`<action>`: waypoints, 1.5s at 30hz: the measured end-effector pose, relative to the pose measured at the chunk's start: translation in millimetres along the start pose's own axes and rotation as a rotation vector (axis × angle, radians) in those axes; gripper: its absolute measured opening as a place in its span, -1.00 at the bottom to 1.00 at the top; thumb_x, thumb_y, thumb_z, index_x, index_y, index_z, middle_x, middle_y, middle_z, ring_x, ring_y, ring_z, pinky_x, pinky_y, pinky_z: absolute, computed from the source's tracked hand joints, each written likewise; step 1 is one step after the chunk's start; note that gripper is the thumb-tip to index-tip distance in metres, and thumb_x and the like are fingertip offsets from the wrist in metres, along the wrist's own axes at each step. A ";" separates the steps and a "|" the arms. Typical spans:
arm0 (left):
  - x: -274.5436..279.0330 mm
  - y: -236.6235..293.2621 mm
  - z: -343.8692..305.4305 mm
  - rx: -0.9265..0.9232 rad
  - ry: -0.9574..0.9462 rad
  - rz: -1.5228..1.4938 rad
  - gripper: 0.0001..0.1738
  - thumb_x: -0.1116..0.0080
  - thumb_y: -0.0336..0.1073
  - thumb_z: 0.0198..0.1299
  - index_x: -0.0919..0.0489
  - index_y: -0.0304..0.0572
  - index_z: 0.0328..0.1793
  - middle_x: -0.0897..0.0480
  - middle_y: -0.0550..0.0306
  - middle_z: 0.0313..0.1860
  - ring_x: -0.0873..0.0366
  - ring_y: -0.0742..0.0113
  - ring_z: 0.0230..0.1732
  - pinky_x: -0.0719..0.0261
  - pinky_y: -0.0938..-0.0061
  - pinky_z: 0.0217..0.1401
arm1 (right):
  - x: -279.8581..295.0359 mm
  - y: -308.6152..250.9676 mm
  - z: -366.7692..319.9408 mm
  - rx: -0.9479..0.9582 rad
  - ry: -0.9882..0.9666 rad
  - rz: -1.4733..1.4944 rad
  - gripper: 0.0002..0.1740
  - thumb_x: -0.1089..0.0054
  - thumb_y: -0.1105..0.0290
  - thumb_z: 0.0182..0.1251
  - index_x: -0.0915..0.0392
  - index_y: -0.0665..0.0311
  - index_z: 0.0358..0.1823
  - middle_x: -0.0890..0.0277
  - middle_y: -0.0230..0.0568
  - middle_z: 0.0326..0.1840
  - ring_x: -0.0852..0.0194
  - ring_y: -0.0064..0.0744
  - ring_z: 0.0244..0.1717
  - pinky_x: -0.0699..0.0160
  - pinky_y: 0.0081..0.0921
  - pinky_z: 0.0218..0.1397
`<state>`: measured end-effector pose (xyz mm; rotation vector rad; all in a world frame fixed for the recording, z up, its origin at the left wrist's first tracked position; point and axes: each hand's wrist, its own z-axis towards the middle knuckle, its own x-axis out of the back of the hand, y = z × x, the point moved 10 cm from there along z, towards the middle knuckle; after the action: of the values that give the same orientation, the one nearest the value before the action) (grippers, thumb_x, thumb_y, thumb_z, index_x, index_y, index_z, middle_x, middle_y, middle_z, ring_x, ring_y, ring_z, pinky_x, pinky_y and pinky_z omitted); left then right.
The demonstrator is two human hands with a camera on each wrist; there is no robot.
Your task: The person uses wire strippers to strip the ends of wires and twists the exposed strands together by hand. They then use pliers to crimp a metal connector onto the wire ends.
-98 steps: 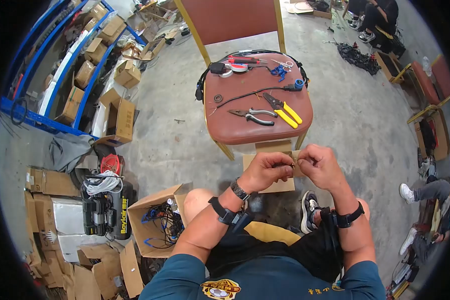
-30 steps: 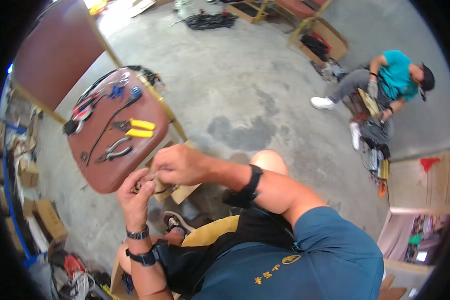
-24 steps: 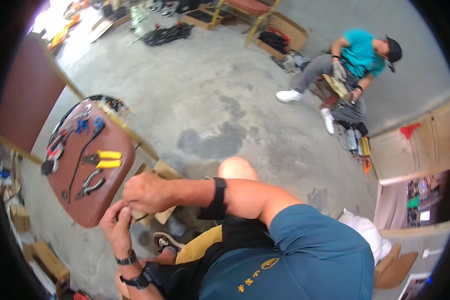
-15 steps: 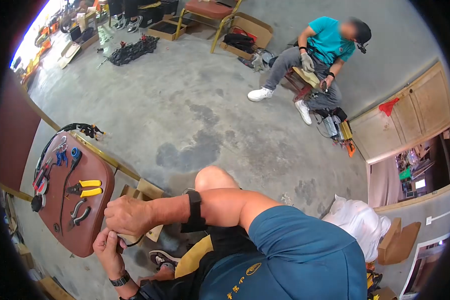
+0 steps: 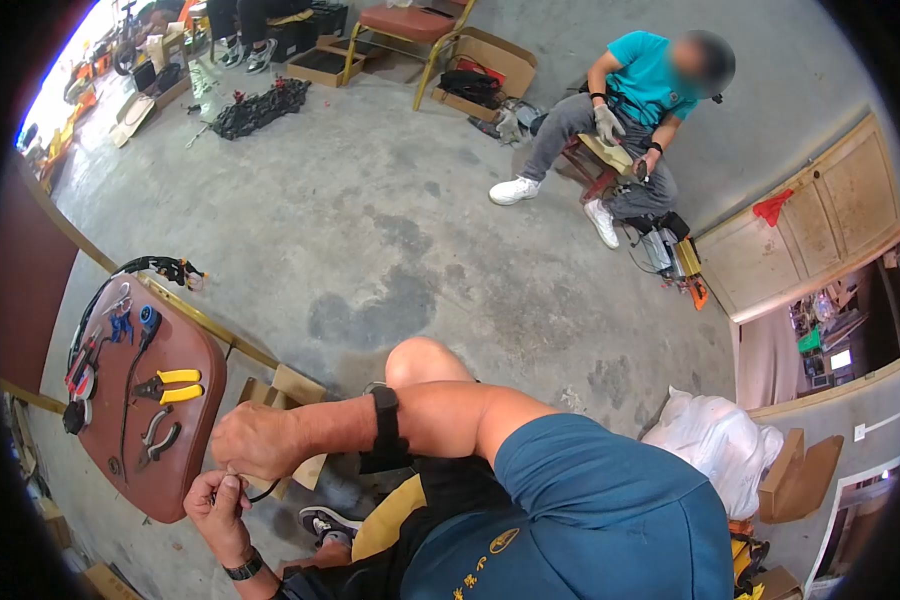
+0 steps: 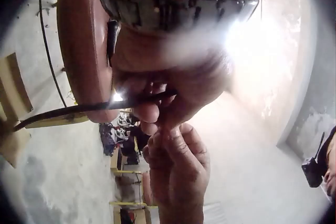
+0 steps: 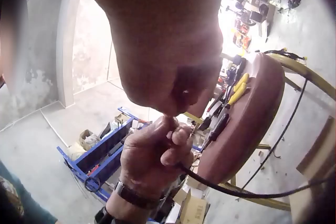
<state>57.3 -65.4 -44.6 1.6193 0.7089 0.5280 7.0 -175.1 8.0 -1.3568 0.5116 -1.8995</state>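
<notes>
A black cable (image 5: 263, 492) runs out of the left hand (image 5: 220, 512), whose curled fingers and thumb grip it near its end. Just above, the right hand (image 5: 258, 440) pinches at that end, fingertips meeting those of the left. In the left wrist view the cable (image 6: 79, 109) enters the left hand (image 6: 184, 71), and the right hand (image 6: 178, 174) meets it from below. The right wrist view shows the cable (image 7: 226, 188) leaving the left hand (image 7: 149, 161), under the right hand (image 7: 168, 71). Fingers hide the cable's tip.
On the red chair seat (image 5: 185, 440) at left lie yellow-handled strippers (image 5: 180, 386), grey pliers (image 5: 158, 438), blue-handled scissors (image 5: 120, 326) and a cable with a blue plug (image 5: 149, 317). An open carton (image 5: 295, 385) is beside the hands. A person in a teal shirt (image 5: 650, 80) sits at upper right.
The head view has swung right, moving the chair to the left edge and bringing the seated person into view. Both hands stay together, the right now above the left with its back showing.
</notes>
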 end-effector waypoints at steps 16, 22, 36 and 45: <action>-5.3 -6.7 0.2 0.130 0.036 -0.140 -0.90 -0.21 -0.41 0.24 -0.66 -0.30 -0.19 -0.67 0.20 -0.43 -0.50 0.58 -0.52 -0.40 0.68 -0.48 | 16.3 3.0 5.3 -0.065 -0.002 0.191 -0.89 -0.29 0.49 0.17 -0.60 0.28 -0.26 -0.53 -0.15 -0.36 -0.52 -0.21 -0.36 -0.47 -0.40 -0.30; 13.5 4.3 0.2 0.012 0.162 -0.209 -0.90 -0.18 -0.44 0.24 -0.64 -0.35 -0.26 -0.64 0.14 -0.49 -0.47 0.55 -0.60 -0.37 0.69 -0.55 | 20.6 27.8 1.8 -0.315 0.029 0.387 -0.85 -0.29 0.49 0.25 -0.61 0.34 -0.16 -0.54 -0.25 -0.36 -0.48 -0.54 -0.38 -0.48 -0.53 -0.30; 16.6 1.7 -3.6 0.051 0.202 -0.172 -0.91 -0.20 -0.44 0.21 -0.62 -0.34 -0.30 -0.63 0.12 -0.50 -0.45 0.55 -0.64 -0.34 0.68 -0.59 | 18.6 13.3 4.2 -0.134 0.092 0.314 -0.82 -0.32 0.54 0.17 -0.55 0.33 -0.21 -0.53 -0.09 -0.34 -0.59 -0.21 -0.37 -0.55 -0.39 -0.30; 14.7 1.1 -4.2 0.068 0.203 -0.113 -0.88 -0.24 -0.38 0.20 -0.64 -0.31 -0.31 -0.62 0.20 -0.55 -0.42 0.60 -0.65 -0.32 0.69 -0.60 | 27.2 -1.6 6.6 0.042 0.165 0.121 -0.83 -0.33 0.54 0.11 -0.57 0.29 -0.26 -0.52 -0.12 -0.36 -0.55 -0.12 -0.38 -0.52 -0.33 -0.35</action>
<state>65.0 -52.1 -43.6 1.5916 0.9728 0.5962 7.8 -193.9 28.8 -1.1229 0.6178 -1.9209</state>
